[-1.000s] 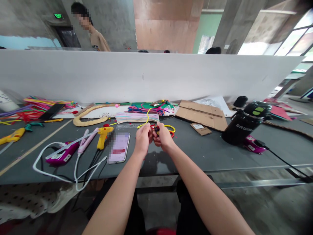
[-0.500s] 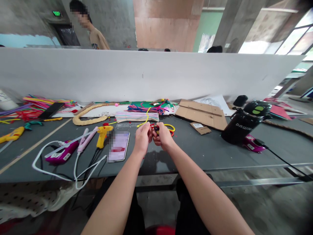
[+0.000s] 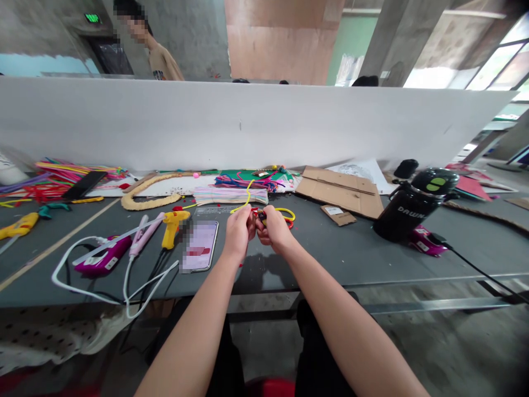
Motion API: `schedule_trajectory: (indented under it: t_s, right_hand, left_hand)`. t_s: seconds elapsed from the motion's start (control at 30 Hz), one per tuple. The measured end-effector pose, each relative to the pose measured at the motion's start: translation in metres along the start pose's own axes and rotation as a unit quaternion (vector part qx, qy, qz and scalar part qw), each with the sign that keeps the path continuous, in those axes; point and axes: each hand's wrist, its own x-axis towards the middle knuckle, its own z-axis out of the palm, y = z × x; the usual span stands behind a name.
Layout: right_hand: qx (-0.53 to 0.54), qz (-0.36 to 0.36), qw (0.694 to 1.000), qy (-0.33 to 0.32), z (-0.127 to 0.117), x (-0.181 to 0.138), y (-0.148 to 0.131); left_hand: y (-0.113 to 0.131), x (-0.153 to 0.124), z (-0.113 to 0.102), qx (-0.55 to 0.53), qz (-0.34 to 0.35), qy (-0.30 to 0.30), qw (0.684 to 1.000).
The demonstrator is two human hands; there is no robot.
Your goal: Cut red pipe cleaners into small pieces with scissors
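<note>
My left hand (image 3: 237, 236) and right hand (image 3: 276, 231) meet almost fingertip to fingertip over the grey table (image 3: 355, 253). My left thumb and fingers are pinched on a red bit (image 3: 255, 211), mostly hidden from me. My right fist is clamped around a dark tool (image 3: 261, 218). Out past my right knuckles pokes a yellow loop (image 3: 287, 212) with red along it; I can't tell whether it belongs to the tool. Just beyond my left fingertips curls a yellow stem (image 3: 248, 193), and behind that lie pale strips (image 3: 227, 196). Near my left hand, on its outer side, is the phone (image 3: 202, 245), then the glue gun (image 3: 170, 229). Right of my grip and a little farther sit a small card (image 3: 339, 216) and larger cardboard (image 3: 336, 190). Well off to the right stands the black bottle (image 3: 407, 215). Farthest ahead, past the white board (image 3: 264, 124), is a person (image 3: 163, 59).
</note>
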Motion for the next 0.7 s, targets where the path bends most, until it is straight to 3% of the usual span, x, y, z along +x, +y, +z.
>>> schedule_trajectory:
  t_s: [0.7]
  right_hand:
    - [-0.026, 0.002, 1.0, -0.009, -0.007, 0.0004, 0.0007]
  left_hand:
    - [0.0054, -0.0022, 0.0003, -0.012, 0.012, -0.039, 0.999]
